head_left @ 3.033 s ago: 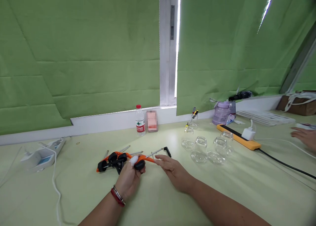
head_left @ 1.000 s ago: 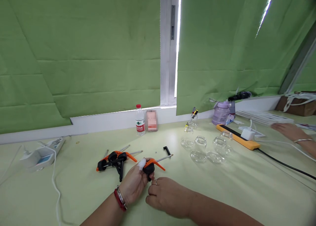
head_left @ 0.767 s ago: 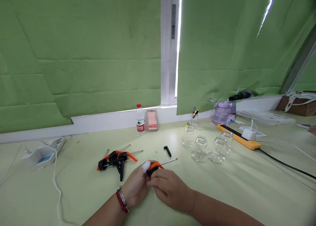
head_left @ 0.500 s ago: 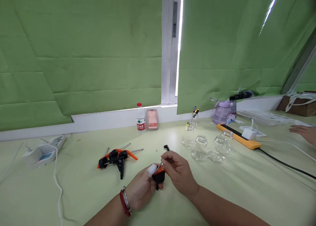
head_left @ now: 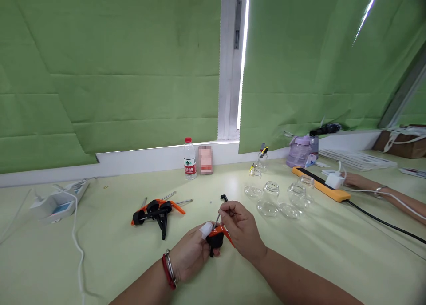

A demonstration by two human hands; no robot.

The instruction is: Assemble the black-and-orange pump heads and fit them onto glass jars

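Front-left of the bottle (head_left: 190, 162) lies an orange-and-black cluster (head_left: 155, 214). The left hand (head_left: 190, 254) grips an orange-and-black piece (head_left: 216, 239) front-right of the bottle; the right hand (head_left: 244, 228) pinches a metal rod (head_left: 216, 221), which might slip if that pinch loosens. Table (head_left: 116, 260) stretches front-left for moving; glass jars (head_left: 269, 203), rightward, bound sweeps.

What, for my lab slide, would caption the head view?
Left hand holds an orange-and-black device; right hand pinches its metal rod.
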